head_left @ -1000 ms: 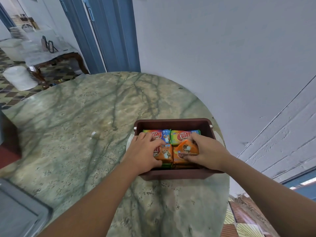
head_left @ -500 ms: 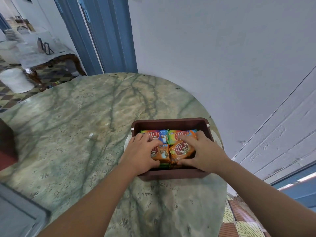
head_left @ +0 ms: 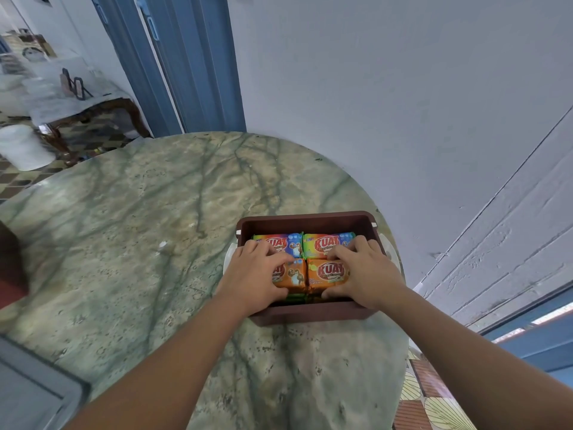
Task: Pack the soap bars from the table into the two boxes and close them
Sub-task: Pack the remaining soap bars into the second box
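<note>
A brown box (head_left: 307, 217) stands on the marble table (head_left: 139, 249) near its right edge. Inside, two rainbow-wrapped soap bars (head_left: 290, 243) (head_left: 325, 244) lie side by side along the far wall. Two orange-wrapped bars fill the near row on top of green ones. My left hand (head_left: 251, 280) grips the left orange bar (head_left: 294, 274), fingers curled over its far edge. My right hand (head_left: 369, 277) grips the right orange bar (head_left: 325, 273), with the thumb at its near edge. Both bars lie flat and level.
Something white (head_left: 393, 254) sticks out from under the box at both sides. A dark brown object (head_left: 9, 265) sits at the left edge and a grey one (head_left: 31, 383) at the bottom left. A small white scrap (head_left: 162, 244) lies mid-table. The wall stands close on the right.
The right orange bar was tilted in my right hand; it now lies flat beside the left one. My left hand has stayed on its bar.
</note>
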Available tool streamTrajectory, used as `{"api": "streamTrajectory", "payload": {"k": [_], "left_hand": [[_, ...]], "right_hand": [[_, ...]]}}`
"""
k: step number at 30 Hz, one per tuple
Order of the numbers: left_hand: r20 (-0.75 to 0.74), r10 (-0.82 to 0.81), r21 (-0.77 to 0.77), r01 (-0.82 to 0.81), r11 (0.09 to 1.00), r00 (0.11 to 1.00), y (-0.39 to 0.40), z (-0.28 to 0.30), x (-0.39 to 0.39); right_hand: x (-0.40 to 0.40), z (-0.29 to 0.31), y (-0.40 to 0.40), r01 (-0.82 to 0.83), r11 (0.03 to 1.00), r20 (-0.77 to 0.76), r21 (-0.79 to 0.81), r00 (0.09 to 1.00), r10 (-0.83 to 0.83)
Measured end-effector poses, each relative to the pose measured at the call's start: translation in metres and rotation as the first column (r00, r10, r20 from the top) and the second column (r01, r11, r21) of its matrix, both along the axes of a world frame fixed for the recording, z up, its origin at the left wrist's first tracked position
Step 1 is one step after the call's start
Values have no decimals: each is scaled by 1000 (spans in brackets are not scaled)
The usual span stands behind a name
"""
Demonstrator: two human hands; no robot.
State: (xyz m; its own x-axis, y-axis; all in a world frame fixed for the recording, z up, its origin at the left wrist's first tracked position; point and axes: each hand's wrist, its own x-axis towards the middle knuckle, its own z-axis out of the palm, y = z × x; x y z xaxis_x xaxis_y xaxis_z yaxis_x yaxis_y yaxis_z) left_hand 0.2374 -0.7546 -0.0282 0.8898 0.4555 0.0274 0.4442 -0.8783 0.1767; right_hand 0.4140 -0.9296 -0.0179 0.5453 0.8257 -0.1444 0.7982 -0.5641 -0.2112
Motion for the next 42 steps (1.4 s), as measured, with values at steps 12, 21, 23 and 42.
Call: {"api": "streamTrajectory", "payload": {"k": [12, 21, 23, 42], "left_hand": [[67, -12, 7, 11, 1000, 998, 1, -5, -1], [218, 428, -52, -428, 902, 877, 1, -8, 8], [173, 541, -233, -499, 835, 823, 7, -7, 11], [10, 643, -382, -591, 710, 766, 29, -9, 17]], "right_hand": [[-2, -2, 4, 61, 994, -59, 85, 997, -56], [14, -2, 0, 468, 818, -23, 334, 872, -489], [13, -2, 4, 489, 842, 33, 226, 860, -509], [40, -13, 8, 626, 748, -490, 221, 734, -470]]}}
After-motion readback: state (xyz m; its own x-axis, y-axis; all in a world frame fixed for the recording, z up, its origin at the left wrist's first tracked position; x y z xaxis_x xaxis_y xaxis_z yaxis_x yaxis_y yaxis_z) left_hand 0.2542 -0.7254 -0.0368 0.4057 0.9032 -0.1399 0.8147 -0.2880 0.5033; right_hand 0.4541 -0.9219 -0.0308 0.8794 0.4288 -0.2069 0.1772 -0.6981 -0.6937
